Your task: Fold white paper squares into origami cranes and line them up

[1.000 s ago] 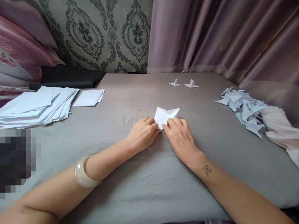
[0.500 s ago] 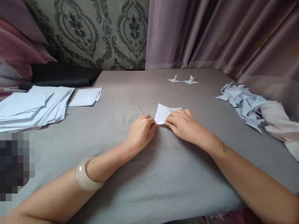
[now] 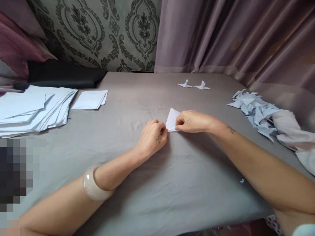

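A small piece of folded white paper (image 3: 173, 117) lies near the middle of the grey-covered table (image 3: 137, 95), one pointed corner facing away from me. My left hand (image 3: 154, 137) pinches its lower left corner between thumb and finger. From the right, my right hand (image 3: 190, 121) has its fingers closed on the paper's lower edge, with the thumb tucked under and the wrist raised. A thin folded strip shows along that edge between both hands. The right part of the paper is hidden behind my right hand.
Large stacked white sheets (image 3: 31, 111) lie at the left, beside smaller cut sheets (image 3: 88, 100). Two folded paper shapes (image 3: 202, 86) stand at the back. A heap of folded papers (image 3: 258, 109) rests at the right against a pale cloth (image 3: 287, 127). Black fabric (image 3: 64, 75) lies back left.
My right hand has turned, its wrist lifting and its fingers shifting to the paper's lower edge, where a folded strip now shows. My left hand keeps its pinch, slightly further right.
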{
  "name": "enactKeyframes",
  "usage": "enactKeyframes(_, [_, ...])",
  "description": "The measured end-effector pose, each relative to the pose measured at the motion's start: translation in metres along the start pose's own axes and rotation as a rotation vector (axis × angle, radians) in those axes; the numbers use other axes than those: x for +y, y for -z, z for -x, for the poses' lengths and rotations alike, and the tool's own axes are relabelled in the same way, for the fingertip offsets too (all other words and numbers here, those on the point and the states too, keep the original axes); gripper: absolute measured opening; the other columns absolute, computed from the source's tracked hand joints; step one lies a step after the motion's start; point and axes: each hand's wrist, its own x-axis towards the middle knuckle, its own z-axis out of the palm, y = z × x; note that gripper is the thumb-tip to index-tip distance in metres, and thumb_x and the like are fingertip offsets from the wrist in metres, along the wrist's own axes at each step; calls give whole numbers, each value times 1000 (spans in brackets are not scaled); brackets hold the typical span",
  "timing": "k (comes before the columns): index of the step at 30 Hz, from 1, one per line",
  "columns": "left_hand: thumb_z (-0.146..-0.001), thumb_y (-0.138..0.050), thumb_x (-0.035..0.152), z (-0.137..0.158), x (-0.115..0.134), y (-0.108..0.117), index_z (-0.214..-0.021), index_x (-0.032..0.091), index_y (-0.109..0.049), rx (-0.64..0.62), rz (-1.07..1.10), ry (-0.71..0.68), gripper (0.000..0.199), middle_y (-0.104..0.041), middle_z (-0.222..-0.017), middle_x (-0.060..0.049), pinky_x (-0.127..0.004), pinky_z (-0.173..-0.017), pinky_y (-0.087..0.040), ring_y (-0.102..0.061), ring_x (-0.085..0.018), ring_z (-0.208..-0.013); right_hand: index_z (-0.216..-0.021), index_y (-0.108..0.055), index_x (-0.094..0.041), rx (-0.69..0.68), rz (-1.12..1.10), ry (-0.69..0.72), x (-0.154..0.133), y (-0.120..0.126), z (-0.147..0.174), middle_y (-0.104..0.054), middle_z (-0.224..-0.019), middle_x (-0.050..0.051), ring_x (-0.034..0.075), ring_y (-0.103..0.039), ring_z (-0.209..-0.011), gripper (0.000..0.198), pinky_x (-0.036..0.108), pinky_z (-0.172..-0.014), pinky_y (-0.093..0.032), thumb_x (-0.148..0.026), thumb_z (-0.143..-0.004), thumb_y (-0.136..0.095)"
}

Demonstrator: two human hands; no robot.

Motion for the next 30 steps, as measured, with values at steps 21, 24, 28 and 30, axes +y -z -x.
enactKeyframes(21, [-82,-59,23,-6,-6,-5,-86,18,-60,-8,64,114,7,-52,-102,-10,-41,-87,-41,-44,-26,-98,-83,-70,-20,-164,154,-88,-14,20,-24,-67,-79,4,16,-56,-65,18,27,-54,-33,-27,-70,-60])
enactKeyframes(24, [-82,-59,20,-9,-5,-4,-86,19,-59,-35,84,153,5,-51,-103,-9,-42,-89,-40,-44,-26,-100,-83,-69,-20,-185,158,-91,-14,21,-27,-66,-78,4,16,-56,-65,17,27,-54,-33,-27,-70,-61])
enactKeyframes(28, [-79,-58,14,-12,-3,1,-82,19,-59,-86,112,207,6,-51,-102,-9,-42,-89,-40,-45,-27,-100,-81,-69,-21,-189,189,-102,-17,23,-29,-67,-78,3,17,-57,-65,14,28,-55,-34,-26,-70,-62])
enactKeyframes(30, [-78,-56,12,-13,-2,4,-81,20,-60,-117,125,225,9,-51,-102,-9,-41,-89,-40,-45,-27,-101,-80,-68,-21,-183,200,-113,-18,22,-29,-67,-79,3,18,-58,-67,12,28,-55,-35,-26,-70,-63])
